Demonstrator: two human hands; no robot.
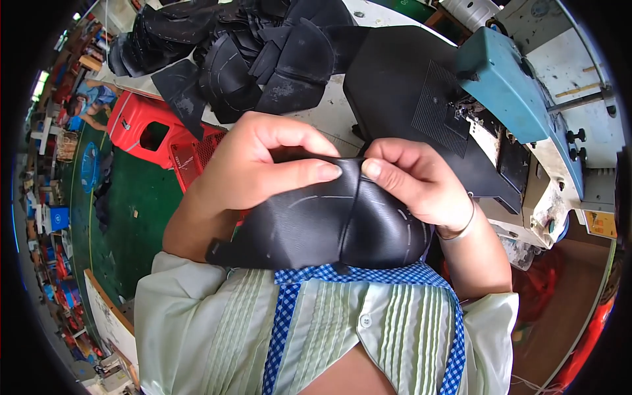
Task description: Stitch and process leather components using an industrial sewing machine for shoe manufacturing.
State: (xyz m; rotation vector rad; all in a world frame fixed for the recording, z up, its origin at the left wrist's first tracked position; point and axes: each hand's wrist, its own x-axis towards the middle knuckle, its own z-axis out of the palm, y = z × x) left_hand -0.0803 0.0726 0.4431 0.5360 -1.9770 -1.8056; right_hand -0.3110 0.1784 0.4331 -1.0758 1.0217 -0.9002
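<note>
Close to my chest I hold a black leather-like piece point(309, 224) made of panels joined along a seam, with pale dashed marks on its surface. My left hand point(260, 164) pinches its upper edge just left of the seam, thumb on the near face. On the other side of the seam, my right hand point(415, 178) grips the same edge, its thumb pressing the near face. Both thumbs almost meet at the seam. The fingers behind the piece are partly hidden. Its lower edge hangs against a blue checked apron point(368, 273).
A heap of similar black pieces point(263, 59) lies on the white table point(388, 14) ahead. To the right stands a teal sewing machine point(503, 82) beside a black ridged board point(401, 72). A red plastic chair point(141, 125) is at the left; another person point(92, 99) is farther off.
</note>
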